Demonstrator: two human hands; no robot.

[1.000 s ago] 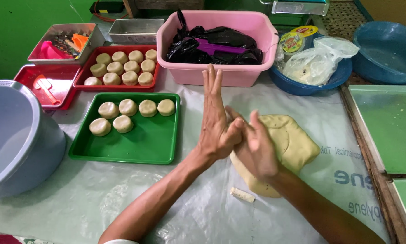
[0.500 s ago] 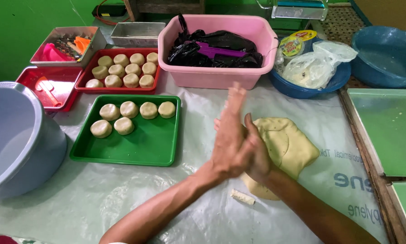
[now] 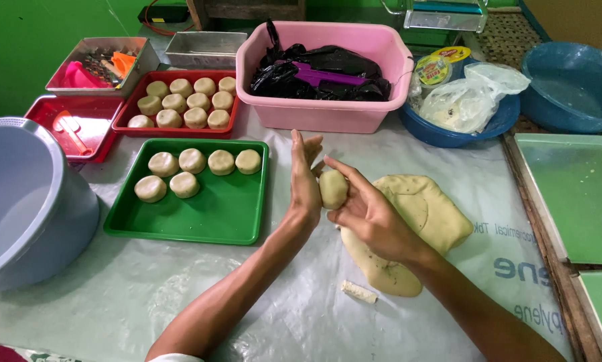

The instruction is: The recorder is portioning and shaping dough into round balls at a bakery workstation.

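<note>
Two hands meet just right of the green tray (image 3: 187, 228): my left hand (image 3: 305, 191) stands flat and released against the dough ball (image 3: 333, 188), right hand (image 3: 371, 218) cupping it, probably to round it.

The scene is lit evenly and brightly. Soft glare is seen on the plastic-covered surface (image 3: 200, 295) at 7 o'clock. Edges are slightly bent by wide-angle distortion; focus is sharp.

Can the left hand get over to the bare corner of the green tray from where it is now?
Probably yes: the left hand stands just right of the green tray, nothing between them, and the near right part is bare.
</note>
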